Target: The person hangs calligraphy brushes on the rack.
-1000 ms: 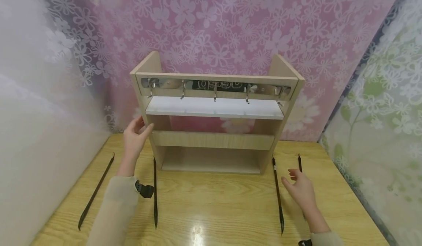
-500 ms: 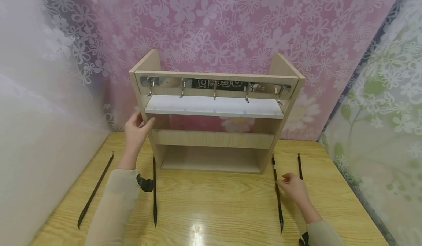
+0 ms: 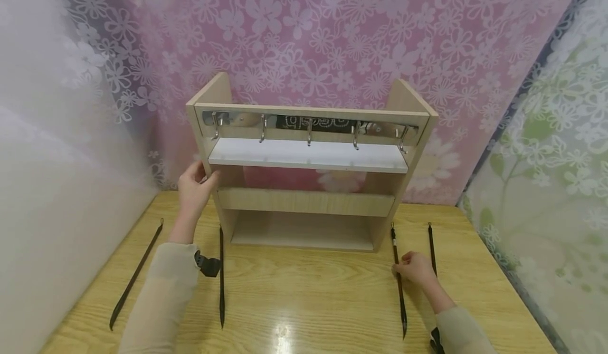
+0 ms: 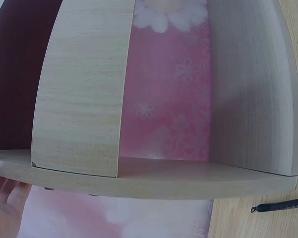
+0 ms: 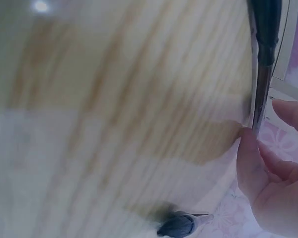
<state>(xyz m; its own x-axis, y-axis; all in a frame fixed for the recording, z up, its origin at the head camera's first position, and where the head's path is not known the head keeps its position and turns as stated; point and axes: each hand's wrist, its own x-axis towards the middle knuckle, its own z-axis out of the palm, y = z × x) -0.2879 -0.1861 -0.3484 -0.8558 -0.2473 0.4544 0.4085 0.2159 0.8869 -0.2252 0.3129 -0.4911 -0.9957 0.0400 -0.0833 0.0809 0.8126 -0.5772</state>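
- Right grip (image 3: 417, 268): digits at the shaft of a dark brush (image 3: 400, 296); could not tell whether pinched. Brush lay on the counter (image 3: 304, 280), right of the shelf (image 3: 306, 202).
- Left grip (image 3: 192, 188) pinched the shelf's left side panel.
- Another brush (image 3: 431, 248) lay farther right.

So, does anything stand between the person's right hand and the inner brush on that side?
Nothing visible does: the right hand has its fingertips at the inner brush. The outer brush, partly hidden, lies on the hand's other side.
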